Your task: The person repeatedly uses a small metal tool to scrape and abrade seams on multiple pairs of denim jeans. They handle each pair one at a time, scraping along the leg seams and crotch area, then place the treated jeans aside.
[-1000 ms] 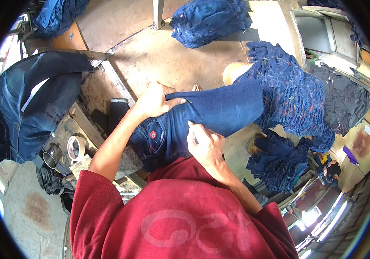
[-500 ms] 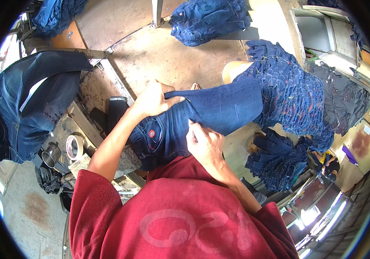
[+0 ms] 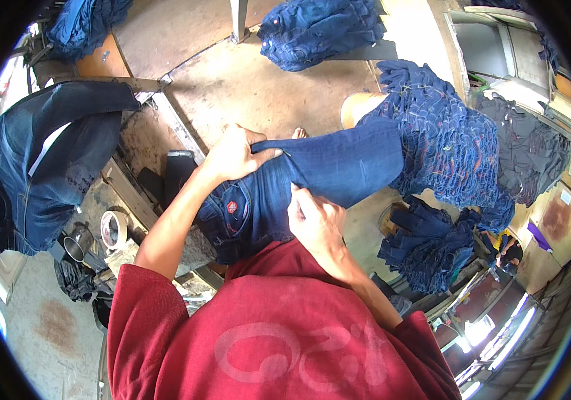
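Note:
A pair of dark blue jeans [image 3: 349, 163] lies stretched out in front of me, one leg running to the right and the waist with a red round tag near my body. My left hand [image 3: 237, 157] is closed on the jeans' far edge, its thumb pressed on the cloth beside a small dark fold. Curled into a fist, my right hand [image 3: 315, 219] rests against the near side of the leg, fingertips meeting the denim. Whatever sits inside those fingers is too hidden to name.
Stacked jeans [image 3: 442, 137] with loose threads stand to the right, beside dark grey garments [image 3: 522, 147]. A denim pile [image 3: 425, 247] lies below them, another denim bundle [image 3: 322, 30] at the far side. More jeans [image 3: 52, 167] hang at left, near a tape roll [image 3: 113, 229] and metal cup [image 3: 79, 243].
Both hands keep nearly the same place and grip on the jeans. The whole view has shifted very slightly.

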Motion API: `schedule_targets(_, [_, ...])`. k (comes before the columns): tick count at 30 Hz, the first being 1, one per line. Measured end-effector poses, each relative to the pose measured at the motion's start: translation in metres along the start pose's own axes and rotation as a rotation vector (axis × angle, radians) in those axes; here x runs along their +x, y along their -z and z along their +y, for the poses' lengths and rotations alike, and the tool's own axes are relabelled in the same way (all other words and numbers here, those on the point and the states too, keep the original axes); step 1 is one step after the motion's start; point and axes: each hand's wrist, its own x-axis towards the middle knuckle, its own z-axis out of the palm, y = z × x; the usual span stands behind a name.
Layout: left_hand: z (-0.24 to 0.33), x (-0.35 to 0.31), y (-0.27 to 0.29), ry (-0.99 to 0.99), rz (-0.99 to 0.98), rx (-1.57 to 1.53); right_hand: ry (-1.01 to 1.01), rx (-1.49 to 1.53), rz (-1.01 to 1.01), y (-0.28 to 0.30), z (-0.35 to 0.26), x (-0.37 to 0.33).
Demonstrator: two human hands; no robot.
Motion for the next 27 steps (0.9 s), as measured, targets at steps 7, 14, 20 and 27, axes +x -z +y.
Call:
schedule_targets(7, [0.007,0.001,0.007,0.173,-0.118,0.055,0.037,-0.025,0.027,0.000,-0.003,0.003])
schedule_targets(14, [0.010,0.002,0.008,0.155,-0.120,0.044,0.026,-0.035,0.021,0.000,-0.010,0.001])
schedule_targets(20, [0.002,0.000,0.005,0.157,-0.129,0.086,0.021,-0.004,0.026,-0.010,-0.011,0.017])
schedule_targets(27, [0.002,0.000,0.001,0.017,-0.005,-0.043,0.032,0.024,0.066,-0.009,-0.012,0.018])
